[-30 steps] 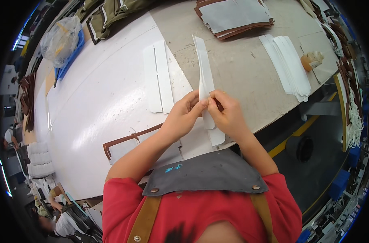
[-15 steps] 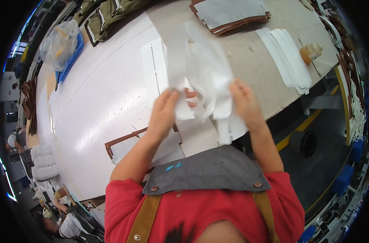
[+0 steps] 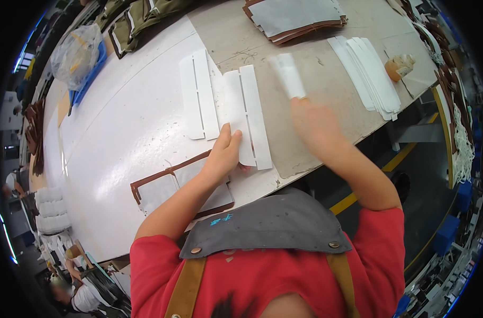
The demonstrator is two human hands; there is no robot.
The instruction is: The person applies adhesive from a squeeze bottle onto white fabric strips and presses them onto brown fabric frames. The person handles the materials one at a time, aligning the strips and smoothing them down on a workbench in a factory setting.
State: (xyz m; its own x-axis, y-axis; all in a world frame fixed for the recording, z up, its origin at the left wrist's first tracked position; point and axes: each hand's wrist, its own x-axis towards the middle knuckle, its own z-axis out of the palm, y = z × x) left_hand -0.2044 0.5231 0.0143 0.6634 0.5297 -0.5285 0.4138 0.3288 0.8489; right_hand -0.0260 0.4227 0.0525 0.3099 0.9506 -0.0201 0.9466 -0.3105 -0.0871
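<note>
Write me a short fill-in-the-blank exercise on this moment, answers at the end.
1. The left hand holds a slotted sheet; seen in the picture, a second slotted sheet lies to its ____.
2. The right hand grips a motion-blurred strip whose colour is ____.
3. The plastic bag sits at a tray coloured ____.

Missing words: left; white; blue.

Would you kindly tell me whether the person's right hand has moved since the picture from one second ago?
Yes: the right hand has moved rightward, closer to the stationary fanned stack of long, flat white strips lying on the table.
</note>
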